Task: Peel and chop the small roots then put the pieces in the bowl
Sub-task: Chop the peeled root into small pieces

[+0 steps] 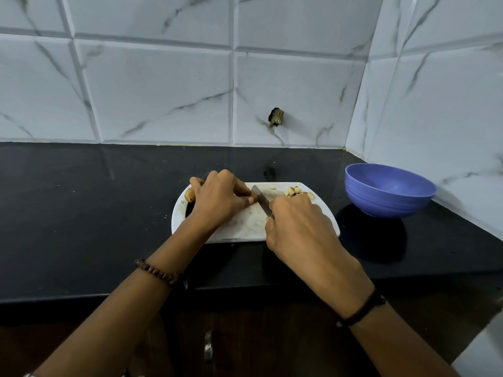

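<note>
A white cutting board (245, 227) lies on the black counter. My left hand (217, 198) rests on it with curled fingers that pinch a small root piece at the fingertips, mostly hidden. My right hand (299, 227) grips a knife (260, 200) whose blade slants toward the left fingertips. A brown unpeeled root (189, 196) peeks out by the board's left end, behind my left hand. Chopped pale pieces (298, 192) lie at the board's far right corner. The purple bowl (389, 190) stands to the right of the board, and nothing shows inside it.
The black counter (81, 213) runs to a marble-tiled wall behind and on the right. The counter's front edge lies just below the board. A dark hole with a fitting (276, 117) is in the wall tile.
</note>
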### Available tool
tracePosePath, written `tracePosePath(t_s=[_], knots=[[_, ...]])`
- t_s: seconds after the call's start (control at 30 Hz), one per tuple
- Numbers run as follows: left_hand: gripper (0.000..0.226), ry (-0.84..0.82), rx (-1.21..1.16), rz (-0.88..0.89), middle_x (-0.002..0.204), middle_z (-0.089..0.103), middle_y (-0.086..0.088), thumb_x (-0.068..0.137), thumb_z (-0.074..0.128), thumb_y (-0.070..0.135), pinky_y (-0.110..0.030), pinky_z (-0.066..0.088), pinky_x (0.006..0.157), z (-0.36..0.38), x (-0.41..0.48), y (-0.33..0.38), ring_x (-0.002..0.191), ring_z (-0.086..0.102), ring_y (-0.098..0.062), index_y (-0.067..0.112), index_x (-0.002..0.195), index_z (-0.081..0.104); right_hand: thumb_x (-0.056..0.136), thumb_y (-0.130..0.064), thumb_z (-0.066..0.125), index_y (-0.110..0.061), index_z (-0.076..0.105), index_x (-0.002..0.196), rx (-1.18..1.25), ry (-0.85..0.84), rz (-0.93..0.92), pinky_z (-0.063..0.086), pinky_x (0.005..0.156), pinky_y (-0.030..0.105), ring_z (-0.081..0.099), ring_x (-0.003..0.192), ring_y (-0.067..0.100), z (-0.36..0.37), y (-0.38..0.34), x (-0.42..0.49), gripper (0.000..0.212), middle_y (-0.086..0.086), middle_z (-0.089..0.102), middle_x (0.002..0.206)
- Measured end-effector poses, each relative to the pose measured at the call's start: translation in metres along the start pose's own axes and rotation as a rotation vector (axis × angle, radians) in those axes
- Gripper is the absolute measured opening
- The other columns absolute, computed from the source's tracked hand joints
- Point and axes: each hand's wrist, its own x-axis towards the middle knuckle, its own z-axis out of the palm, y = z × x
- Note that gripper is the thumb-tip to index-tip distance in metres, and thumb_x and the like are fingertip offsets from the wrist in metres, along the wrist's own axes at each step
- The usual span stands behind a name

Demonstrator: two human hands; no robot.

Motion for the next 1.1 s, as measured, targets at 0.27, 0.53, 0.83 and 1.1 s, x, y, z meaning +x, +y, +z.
tracePosePath(t_s=[0.27, 0.53, 0.83, 1.1], knots=[[0.011, -0.028, -0.135, -0.033, 0.09, 0.072, 0.016, 0.082, 0.075, 0.036, -0.033, 0.02, 0.079, -0.002, -0.005, 0.011, 0.091, 0.051, -0.003, 0.029, 0.089, 0.079, 0.097, -0.033, 0.052, -0.021, 0.06, 0.125, 0.084, 0.091, 0.043, 0.042, 0.068, 0.027, 0.057, 0.086, 0.022, 0.0, 0.024, -0.001, 0.032, 0.007, 0.055, 0.11], [0.012, -0.047, -0.14, -0.033, 0.086, 0.071, 0.018, 0.085, 0.072, 0.04, -0.029, 0.017, 0.074, -0.006, -0.006, 0.01, 0.071, 0.045, 0.006, 0.032, 0.091, 0.079, 0.096, -0.024, 0.055, -0.016, 0.059, 0.104, 0.06, 0.035, 0.005, 0.043, 0.065, 0.031, 0.055, 0.083, 0.018, 0.005, 0.013, 0.001, 0.012, 0.002, 0.054, 0.099], [0.013, -0.056, -0.089, -0.07, 0.084, 0.07, 0.021, 0.083, 0.072, 0.044, -0.037, 0.021, 0.086, -0.005, -0.001, 0.008, 0.076, 0.043, 0.0, 0.036, 0.091, 0.079, 0.096, -0.03, 0.051, -0.019, 0.065, 0.116, 0.102, 0.185, 0.032, 0.046, 0.064, 0.031, 0.053, 0.073, 0.019, 0.004, 0.024, 0.0, 0.027, 0.002, 0.051, 0.09], [0.013, -0.043, -0.091, -0.064, 0.091, 0.073, 0.017, 0.083, 0.069, 0.043, -0.043, 0.025, 0.095, -0.002, 0.0, 0.005, 0.077, 0.046, -0.003, 0.037, 0.09, 0.079, 0.096, -0.027, 0.049, -0.016, 0.064, 0.108, 0.085, 0.148, 0.016, 0.038, 0.065, 0.029, 0.042, 0.076, 0.023, 0.006, 0.017, 0.002, 0.022, 0.004, 0.046, 0.088]])
